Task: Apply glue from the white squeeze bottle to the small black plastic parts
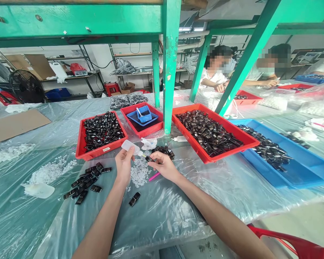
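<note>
My left hand [123,163] is closed around a small white squeeze bottle [130,146], its nozzle pointing right. My right hand [163,164] pinches a small black plastic part [148,158] at the nozzle's tip. Just beyond my right hand lies a little heap of black parts [165,151]. A pink stick [154,176] lies under my right wrist. White plastic bits [139,172] are scattered between my hands. To the left lies a row of several black parts [86,181], and one single black part [134,199] lies near my left forearm.
Red trays of black parts stand at the left [80,144] and right [194,149]; a middle red tray [151,127] holds blue dishes. A blue tray [299,172] lies far right. A green post [169,72] rises behind. Two people work at the back right. A red chair [291,242] is below.
</note>
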Available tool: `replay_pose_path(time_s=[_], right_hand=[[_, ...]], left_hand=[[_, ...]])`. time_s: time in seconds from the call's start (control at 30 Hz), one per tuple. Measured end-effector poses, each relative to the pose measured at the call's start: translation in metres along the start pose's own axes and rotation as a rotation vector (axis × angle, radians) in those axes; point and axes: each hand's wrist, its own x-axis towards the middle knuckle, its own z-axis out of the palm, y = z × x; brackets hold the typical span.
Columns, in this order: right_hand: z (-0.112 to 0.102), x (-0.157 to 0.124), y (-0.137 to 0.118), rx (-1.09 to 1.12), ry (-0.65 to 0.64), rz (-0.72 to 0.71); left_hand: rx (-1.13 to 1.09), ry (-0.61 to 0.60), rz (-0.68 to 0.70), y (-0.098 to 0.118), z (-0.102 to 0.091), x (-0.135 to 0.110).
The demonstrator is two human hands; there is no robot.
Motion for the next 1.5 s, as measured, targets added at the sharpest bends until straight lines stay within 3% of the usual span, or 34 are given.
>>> replay_pose_path(time_s=[0.4, 0.63, 0.9, 1.17, 1.27, 1.37, 1.5], right_hand=[[0.000, 0.000, 0.000, -0.057, 0.009, -0.010], [-0.015, 0.000, -0.006, -0.382, 0.105, -0.121], [-0.056, 0.006, -0.024, -0.862, 0.295, -0.037], [-0.056, 0.005, -0.025, -0.943, 0.264, -0.074], [-0.041, 0.001, -0.025, -0.844, 0.136, -0.117], [-0.013, -0.014, -0.026, -0.790, -0.136, -0.198], [0.024, -0.041, -0.025, -0.922, -0.531, -0.337]], left_hand=[[-0.144, 0.108, -0.094, 0.005, 0.003, 0.000], [-0.205, 0.127, -0.127, 0.006, 0.001, 0.002], [-0.202, 0.147, -0.097, 0.008, 0.000, 0.002], [-0.195, 0.144, -0.073, 0.011, 0.000, 0.003], [-0.201, 0.156, -0.074, 0.010, 0.000, 0.003], [-0.203, 0.165, -0.068, 0.008, 0.001, 0.003], [-0.200, 0.155, -0.060, 0.007, 0.003, 0.003]])
